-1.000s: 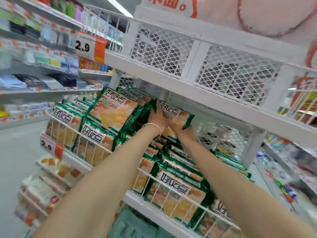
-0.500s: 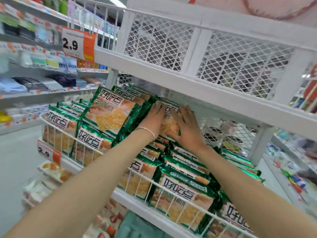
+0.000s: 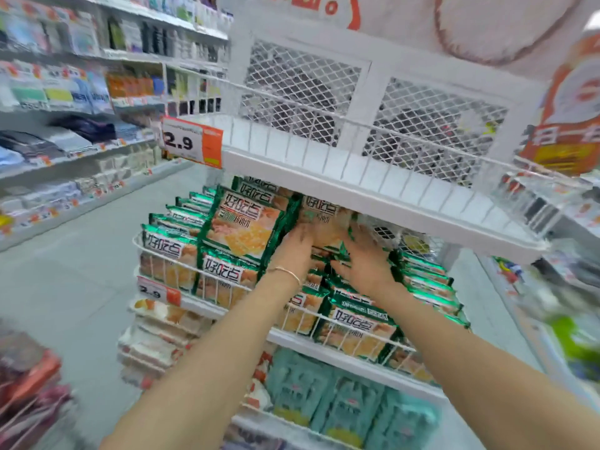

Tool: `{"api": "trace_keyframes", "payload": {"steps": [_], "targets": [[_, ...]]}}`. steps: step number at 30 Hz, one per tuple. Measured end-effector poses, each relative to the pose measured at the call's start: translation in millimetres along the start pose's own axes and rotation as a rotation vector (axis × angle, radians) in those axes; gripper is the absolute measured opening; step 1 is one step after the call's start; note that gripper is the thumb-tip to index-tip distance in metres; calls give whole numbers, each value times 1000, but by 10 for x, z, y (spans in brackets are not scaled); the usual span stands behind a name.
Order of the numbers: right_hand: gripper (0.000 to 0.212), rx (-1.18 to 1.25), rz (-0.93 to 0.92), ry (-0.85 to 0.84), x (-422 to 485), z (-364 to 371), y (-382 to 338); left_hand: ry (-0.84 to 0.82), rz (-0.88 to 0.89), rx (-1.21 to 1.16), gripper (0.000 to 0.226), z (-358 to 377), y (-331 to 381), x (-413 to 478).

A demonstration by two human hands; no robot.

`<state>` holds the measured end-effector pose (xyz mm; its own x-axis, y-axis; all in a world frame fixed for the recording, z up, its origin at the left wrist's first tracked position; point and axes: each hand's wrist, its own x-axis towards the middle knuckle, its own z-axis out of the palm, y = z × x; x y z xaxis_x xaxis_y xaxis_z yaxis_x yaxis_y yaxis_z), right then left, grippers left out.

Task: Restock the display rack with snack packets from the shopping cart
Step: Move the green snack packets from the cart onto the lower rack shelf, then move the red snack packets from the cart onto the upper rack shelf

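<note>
Moved: both hands sit lower and nearer the wearer than half a second ago, easing back off the packet they were pushing in. The view has also lifted, so the bare top shelf [image 3: 324,164] now shows from above.
Left hand [image 3: 293,251]: fingers straight and close together, flat against the packet's left side, gripping nothing. Blur hides finer detail.
Right hand [image 3: 367,258]: fingers spread, palm down, resting on the rows just below the packet.
Packet [image 3: 324,219]: just beyond both sets of fingertips, leaning at the back of the middle shelf [image 3: 324,352], tucked under the top shelf and touching the raised packet left of the left hand.
Why: flat palms appear to tamp the packet into line, so it leans with its neighbours, label facing out.
Price tag [image 3: 191,141]: well above and left of the left hand, clipped to the top shelf's corner.
Cart: not in view.
</note>
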<state>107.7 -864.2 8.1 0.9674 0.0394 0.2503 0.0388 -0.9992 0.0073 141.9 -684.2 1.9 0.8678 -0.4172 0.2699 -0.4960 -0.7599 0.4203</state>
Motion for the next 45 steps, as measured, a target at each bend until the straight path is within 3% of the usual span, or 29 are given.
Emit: {"api": "trace_keyframes", "payload": {"steps": [4,7,10,14,23,31,35,39,42,44,45], "targets": [[76,29,161,-137,-475,-56,-450,-200,-24,169,53,-355,-212,-493],[71,39,162,-214,-684,-97,-834,-282,-79,221,44,-560,-532,-817],[66,29,48,-207,-751,-91,-1237,-287,-218,234,32,-712,-975,-1092],[62,78,-100,-262,-653,-28,-1811,-275,-448,163,44,-881,-1594,-1535],[63,147,-576,-334,-237,496,-3534,-180,-952,103,41,-1442,-2857,-2847],[60,263,-761,-473,-157,954,-5261,-71,-1233,-9,39,-1967,-3832,-3887],[56,318,-710,-593,-150,1299,-5757,79,-1413,-179,37,-2068,-4149,-4214],[57,474,-331,-877,-12,1722,-6108,198,-1532,-293,28,-1929,-4391,-4352],[71,491,-142,-1071,120,2050,-6320,230,-1611,-358,28,-1781,-4549,-4312],[74,396,-144,-1114,220,2245,-6413,255,-1670,-380,30,-1701,-4655,-4290],[58,336,-195,-1111,283,2310,-6426,258,-1690,-388,29,-1668,-4695,-4270]]}}
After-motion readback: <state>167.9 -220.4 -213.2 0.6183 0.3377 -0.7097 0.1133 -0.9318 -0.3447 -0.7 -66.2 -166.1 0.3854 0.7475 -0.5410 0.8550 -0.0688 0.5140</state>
